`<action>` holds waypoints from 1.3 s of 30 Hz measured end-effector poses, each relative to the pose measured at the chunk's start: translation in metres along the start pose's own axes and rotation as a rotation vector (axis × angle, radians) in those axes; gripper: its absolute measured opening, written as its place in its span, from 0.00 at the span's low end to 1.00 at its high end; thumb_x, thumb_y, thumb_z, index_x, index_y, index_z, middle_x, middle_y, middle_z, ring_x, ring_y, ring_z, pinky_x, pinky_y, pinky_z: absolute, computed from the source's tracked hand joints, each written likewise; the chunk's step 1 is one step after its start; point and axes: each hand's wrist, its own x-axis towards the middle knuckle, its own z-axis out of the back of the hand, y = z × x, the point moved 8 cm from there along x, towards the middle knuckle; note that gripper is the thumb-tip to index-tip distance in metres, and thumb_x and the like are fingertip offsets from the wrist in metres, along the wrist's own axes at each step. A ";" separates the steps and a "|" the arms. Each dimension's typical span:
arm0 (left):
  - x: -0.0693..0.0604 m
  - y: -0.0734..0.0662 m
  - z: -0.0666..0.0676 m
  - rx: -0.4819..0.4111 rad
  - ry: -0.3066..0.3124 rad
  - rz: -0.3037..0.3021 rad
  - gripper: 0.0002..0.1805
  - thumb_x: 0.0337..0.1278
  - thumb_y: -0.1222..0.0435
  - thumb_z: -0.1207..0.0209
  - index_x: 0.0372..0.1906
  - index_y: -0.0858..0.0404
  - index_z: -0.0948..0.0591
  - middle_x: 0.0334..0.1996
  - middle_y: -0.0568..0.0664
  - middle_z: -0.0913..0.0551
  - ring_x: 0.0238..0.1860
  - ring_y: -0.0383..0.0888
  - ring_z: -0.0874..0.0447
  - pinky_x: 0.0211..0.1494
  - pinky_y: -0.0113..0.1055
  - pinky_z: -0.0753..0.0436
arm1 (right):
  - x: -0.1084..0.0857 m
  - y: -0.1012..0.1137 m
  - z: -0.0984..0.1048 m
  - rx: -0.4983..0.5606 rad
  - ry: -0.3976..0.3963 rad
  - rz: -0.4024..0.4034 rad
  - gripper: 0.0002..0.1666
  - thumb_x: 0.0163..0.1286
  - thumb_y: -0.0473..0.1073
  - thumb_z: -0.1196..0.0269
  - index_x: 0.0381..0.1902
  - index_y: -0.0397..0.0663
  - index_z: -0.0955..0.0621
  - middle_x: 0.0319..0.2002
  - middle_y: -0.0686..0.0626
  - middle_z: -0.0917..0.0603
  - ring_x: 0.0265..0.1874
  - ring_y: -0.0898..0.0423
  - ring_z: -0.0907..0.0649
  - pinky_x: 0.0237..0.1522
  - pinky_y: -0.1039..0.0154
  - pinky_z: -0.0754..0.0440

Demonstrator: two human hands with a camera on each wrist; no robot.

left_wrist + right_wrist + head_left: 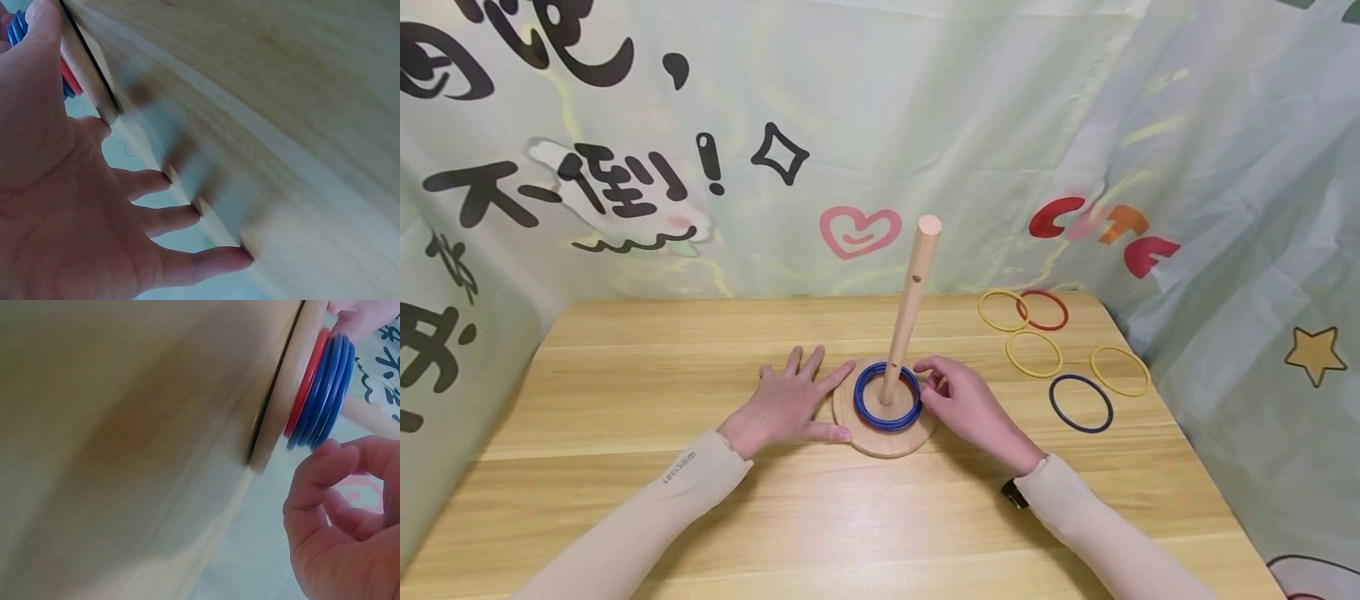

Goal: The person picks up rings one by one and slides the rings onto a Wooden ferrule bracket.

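Note:
A round wooden base with an upright wooden peg stands on the table. Several blue rings lie stacked around the peg, above a red ring at the bottom, as the right wrist view shows. My left hand rests spread on the table at the base's left side, its thumb and index finger touching the base's rim. At the stack's right edge, my right hand has curled fingers and pinches the outer edge of a blue ring between thumb and index finger. The fingertips partly cover that edge.
On the right of the table lie a blue ring, a red ring and several yellow rings. One yellow ring overlaps the red one. A printed curtain hangs behind and beside the table.

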 end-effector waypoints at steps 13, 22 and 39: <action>0.001 0.001 -0.001 -0.022 0.007 -0.002 0.61 0.59 0.20 0.43 0.91 0.45 0.45 0.85 0.71 0.47 0.79 0.83 0.47 0.59 0.88 0.33 | -0.050 -0.051 0.072 -0.099 -0.169 -0.021 0.18 0.76 0.31 0.34 0.61 0.37 0.15 0.40 0.49 0.16 0.35 0.54 0.16 0.34 0.64 0.19; -0.001 0.001 0.000 -0.028 0.011 -0.003 0.62 0.59 0.20 0.44 0.91 0.44 0.46 0.85 0.71 0.48 0.79 0.83 0.48 0.59 0.88 0.34 | -0.082 -0.104 0.123 -0.275 -0.149 -0.180 0.21 0.73 0.37 0.28 0.59 0.30 0.19 0.46 0.37 0.16 0.38 0.47 0.15 0.40 0.54 0.18; -0.001 -0.001 0.000 -0.020 0.004 -0.004 0.62 0.59 0.20 0.44 0.91 0.44 0.46 0.85 0.71 0.48 0.79 0.83 0.48 0.59 0.88 0.34 | -0.089 -0.116 0.121 -0.366 -0.035 -0.233 0.06 0.68 0.36 0.27 0.33 0.43 0.15 0.31 0.52 0.16 0.32 0.52 0.21 0.38 0.51 0.22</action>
